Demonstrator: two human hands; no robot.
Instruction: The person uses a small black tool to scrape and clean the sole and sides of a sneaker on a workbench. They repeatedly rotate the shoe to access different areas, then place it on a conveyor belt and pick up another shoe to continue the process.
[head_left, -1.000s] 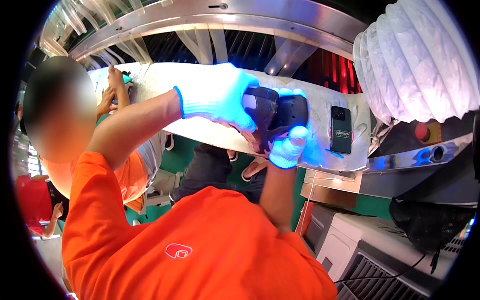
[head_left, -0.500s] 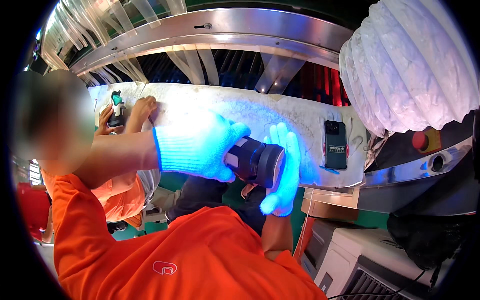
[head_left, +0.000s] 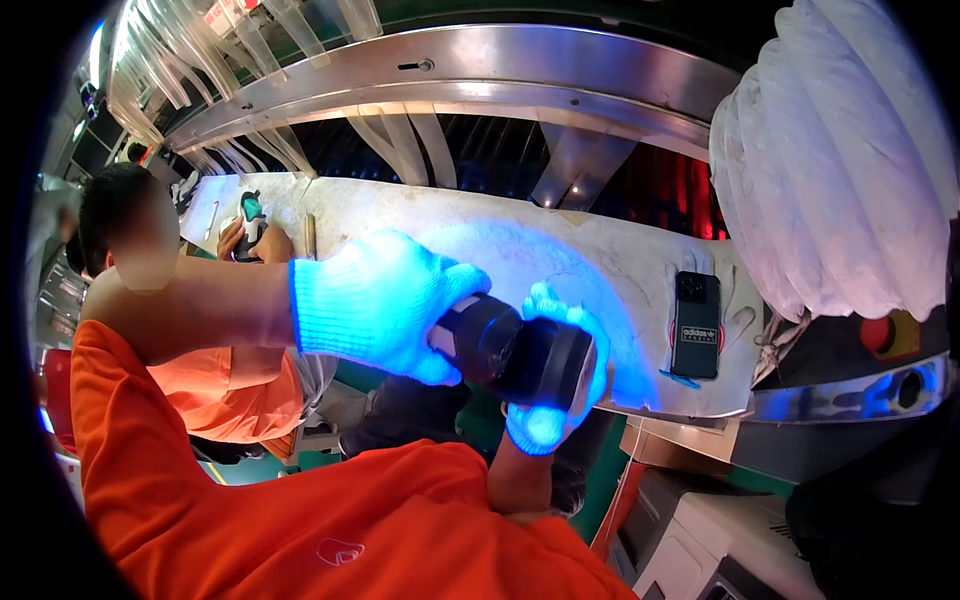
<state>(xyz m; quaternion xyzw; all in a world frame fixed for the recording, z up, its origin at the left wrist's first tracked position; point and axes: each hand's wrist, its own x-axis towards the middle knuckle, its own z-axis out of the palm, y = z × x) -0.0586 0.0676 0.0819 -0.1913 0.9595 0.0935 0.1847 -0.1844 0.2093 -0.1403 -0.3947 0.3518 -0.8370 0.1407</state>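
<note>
A dark shoe (head_left: 512,350), black with a grey patch, is held above the near edge of the worktop. My left hand (head_left: 375,300), in a knitted glove that glows blue-white, closes around the shoe's left end. Against the other end is my gloved right hand (head_left: 543,425), its fingertips curled over the far side and its thumb side below. The shoe hides most of that palm. A round patch of blue light falls on the worktop (head_left: 380,205) behind my hands.
A dark phone (head_left: 697,325) lies on the worktop at the right. A metal rail (head_left: 470,75) with clear hanging strips runs behind. A white ribbed duct (head_left: 830,170) hangs at right, above a red button (head_left: 877,335). A co-worker at left handles another shoe (head_left: 250,225).
My right hand has gone from flat against the shoe to curled around it. The shoe has turned and lowered slightly. The view has shifted, and the co-worker's hands have moved together.
</note>
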